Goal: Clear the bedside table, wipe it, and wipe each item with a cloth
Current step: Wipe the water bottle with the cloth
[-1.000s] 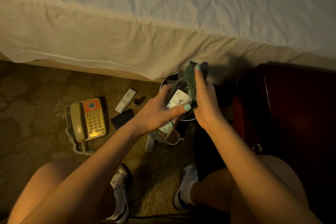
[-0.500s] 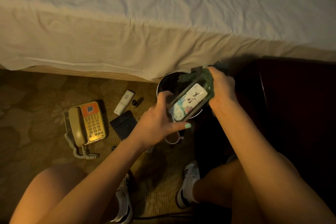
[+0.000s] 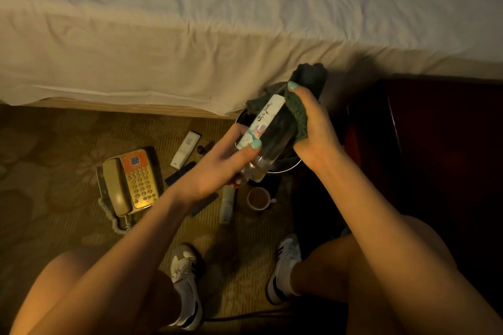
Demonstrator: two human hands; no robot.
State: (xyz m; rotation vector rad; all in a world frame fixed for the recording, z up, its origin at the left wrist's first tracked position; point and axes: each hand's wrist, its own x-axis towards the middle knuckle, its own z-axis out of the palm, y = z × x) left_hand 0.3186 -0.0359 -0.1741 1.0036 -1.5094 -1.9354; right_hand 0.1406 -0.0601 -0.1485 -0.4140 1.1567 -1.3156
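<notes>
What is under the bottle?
A round dark bin with a shiny rim sits below it. The bottle and cloth cover its inside, so what it holds cannot be seen.

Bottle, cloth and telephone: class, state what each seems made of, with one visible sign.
The bottle: probably clear plastic, glossy; dark shapes show through its body. The cloth: woven or knitted fabric, matte green; ribbed texture, bunched folds. The telephone: hard plastic, smooth beige handset with slight sheen.

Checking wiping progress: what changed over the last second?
The right hand rubbed the cloth out over the far end of the bottle, then back along its side. The left hand still grips its lower end; phone, remote and cup lie unmoved on the carpet.
</notes>
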